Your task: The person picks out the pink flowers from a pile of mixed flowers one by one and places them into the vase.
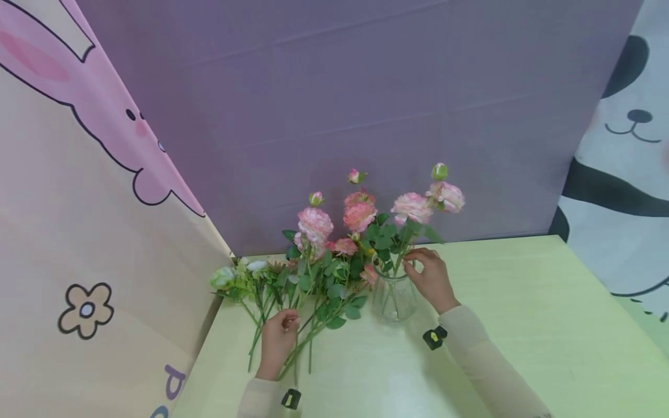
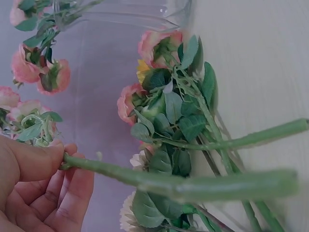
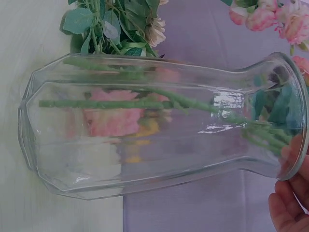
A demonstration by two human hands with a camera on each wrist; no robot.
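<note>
My left hand (image 1: 279,339) pinches a green artificial flower stem (image 2: 116,171) between thumb and fingers; its cut end points toward the camera in the left wrist view. In the head view that stem seems to lead up to a pale pink peony (image 1: 315,225). A clear glass vase (image 1: 394,299) stands upright on the table, holding pink peonies (image 1: 412,207) on green stems (image 3: 111,104). At its flared mouth, my right hand (image 1: 431,281) grips the rim, fingers close to the stems.
Left of the vase, loose flowers with green leaves (image 1: 337,290) lie across the pale table (image 1: 496,319), and a whitish bloom (image 1: 223,277) sits at the far left. Behind the table hangs a purple cloth (image 1: 340,104). Printed cartoon panels (image 1: 104,203) flank both sides.
</note>
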